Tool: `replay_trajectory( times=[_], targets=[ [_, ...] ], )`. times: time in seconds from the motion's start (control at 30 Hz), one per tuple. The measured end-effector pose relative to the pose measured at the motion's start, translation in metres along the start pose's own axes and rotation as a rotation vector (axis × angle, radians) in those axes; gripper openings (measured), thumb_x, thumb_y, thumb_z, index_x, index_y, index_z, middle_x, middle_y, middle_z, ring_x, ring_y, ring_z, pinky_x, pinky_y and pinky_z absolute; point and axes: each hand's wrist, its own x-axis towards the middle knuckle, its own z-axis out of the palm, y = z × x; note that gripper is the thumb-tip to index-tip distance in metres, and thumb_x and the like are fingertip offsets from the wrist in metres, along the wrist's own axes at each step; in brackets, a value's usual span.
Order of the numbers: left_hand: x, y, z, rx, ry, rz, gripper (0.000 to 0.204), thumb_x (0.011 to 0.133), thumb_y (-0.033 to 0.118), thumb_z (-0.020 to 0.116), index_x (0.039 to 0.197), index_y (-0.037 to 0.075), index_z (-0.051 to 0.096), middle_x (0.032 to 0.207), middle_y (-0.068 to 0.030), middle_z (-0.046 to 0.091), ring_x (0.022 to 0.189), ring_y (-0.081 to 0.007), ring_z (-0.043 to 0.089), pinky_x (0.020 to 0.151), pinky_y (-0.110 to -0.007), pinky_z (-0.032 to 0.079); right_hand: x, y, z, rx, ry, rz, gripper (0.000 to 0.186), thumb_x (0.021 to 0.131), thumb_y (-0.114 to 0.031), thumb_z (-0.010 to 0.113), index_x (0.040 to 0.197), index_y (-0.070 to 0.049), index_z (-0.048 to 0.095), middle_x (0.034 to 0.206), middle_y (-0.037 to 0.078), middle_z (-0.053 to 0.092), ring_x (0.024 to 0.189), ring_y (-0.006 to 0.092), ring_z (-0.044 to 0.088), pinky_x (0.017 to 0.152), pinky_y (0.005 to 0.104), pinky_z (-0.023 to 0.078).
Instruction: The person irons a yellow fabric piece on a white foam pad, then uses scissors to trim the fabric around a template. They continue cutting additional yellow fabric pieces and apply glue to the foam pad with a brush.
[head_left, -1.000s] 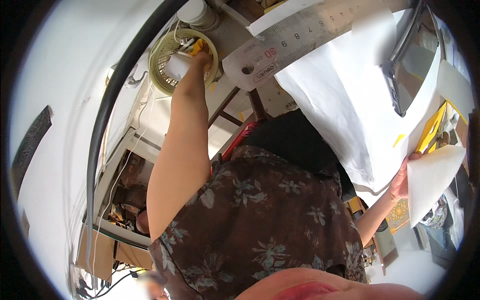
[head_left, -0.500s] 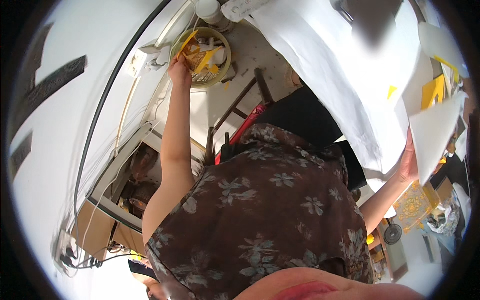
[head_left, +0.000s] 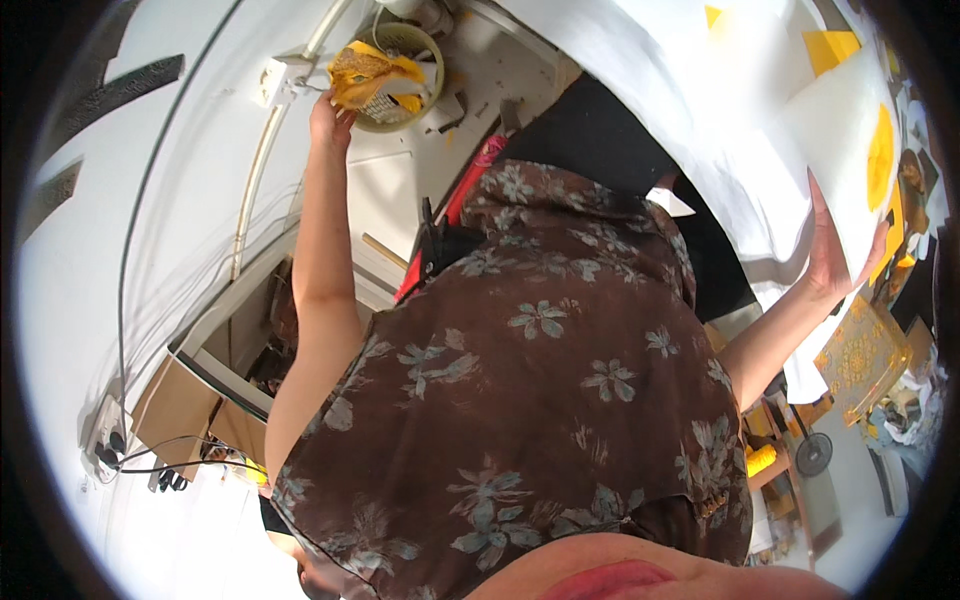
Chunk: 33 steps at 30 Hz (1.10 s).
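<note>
L hand (head_left: pixel 332 118) is stretched out at arm's length to the rim of a round pale-green basket (head_left: pixel 432 50) on the floor, fingers closed around crumpled yellow scraps (head_left: pixel 372 76) that sit at the basket's near edge — hand touching them, partly over the rim. More yellow bits lie inside the basket w/ something white and meshed; can't tell what.

R hand (head_left: pixel 838 258) is out to the other side, well apart from the basket, fingers spread flat and open against the edge of a white sheet (head_left: pixel 835 140). Thumb looks to be behind the sheet, so it seems pinched between thumb and fingers, but the grip itself is hidden. A yellow oval patch (head_left: pixel 880 157) shows on that sheet just above the fingertips.

Bigger white paper (head_left: pixel 680 90) spreads across the top, w/ yellow cut pieces (head_left: pixel 828 42) near its upper edge. Lower right: a flat gold patterned square (head_left: pixel 862 358) and a small dark fan (head_left: pixel 813 455) among clutter.

Room — white floor/wall w/ a white pipe (head_left: pixel 262 170), a wall socket (head_left: pixel 272 80), cardboard boxes (head_left: pixel 178 405) and black cables lower left. Brown floral dress (head_left: pixel 520 400) fills the middle.
</note>
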Motion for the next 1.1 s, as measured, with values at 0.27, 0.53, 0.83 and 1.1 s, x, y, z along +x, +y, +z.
replay_trajectory(
  times=[0.27,0.53,0.83,1.1],
  targets=[
    [-0.001,-0.056,-0.004,0.229,-0.227,0.111,0.027,0.089,0.018,0.067,0.110,0.002,0.063,0.089,-0.0061,0.064,0.074,-0.0149,0.056,0.070,-0.028,0.046,-0.004,-0.003,0.011,-0.086,-0.160,0.030,0.084,0.080,-0.035,0.073,0.148,-0.004,0.034,0.153,0.022,0.032,0.144,0.0422,0.026,0.113,0.0717,0.019],
    [-0.049,-0.032,0.029,0.124,-0.354,0.283,0.030,0.101,0.029,0.057,0.078,0.009,0.059,0.061,0.0034,0.048,0.049,-0.0061,0.038,0.044,-0.022,0.027,0.000,-0.002,0.019,-0.118,-0.029,0.039,0.077,0.085,-0.036,0.068,0.147,-0.004,0.036,0.151,0.021,0.037,0.143,0.0401,0.030,0.110,0.0761,0.019],
    [-0.014,-0.003,0.035,0.304,-0.370,0.425,0.021,0.099,0.012,0.058,0.095,-0.007,0.067,0.073,-0.0105,0.067,0.056,-0.0124,0.055,0.051,-0.024,0.045,-0.005,-0.004,0.044,-0.447,0.129,0.034,0.067,0.095,-0.048,0.047,0.144,-0.003,0.039,0.146,0.022,0.043,0.137,0.0407,0.039,0.105,0.0714,0.036],
    [0.029,-0.061,0.019,0.455,-0.234,0.307,0.019,0.090,0.013,0.072,0.083,-0.003,0.065,0.076,-0.0153,0.071,0.062,-0.0188,0.068,0.056,-0.029,0.056,0.011,-0.009,-0.017,-0.738,0.236,-0.067,0.060,0.102,-0.050,0.033,0.142,-0.005,0.042,0.142,0.019,0.049,0.132,0.0325,0.048,0.103,0.0584,0.045]
  ],
)
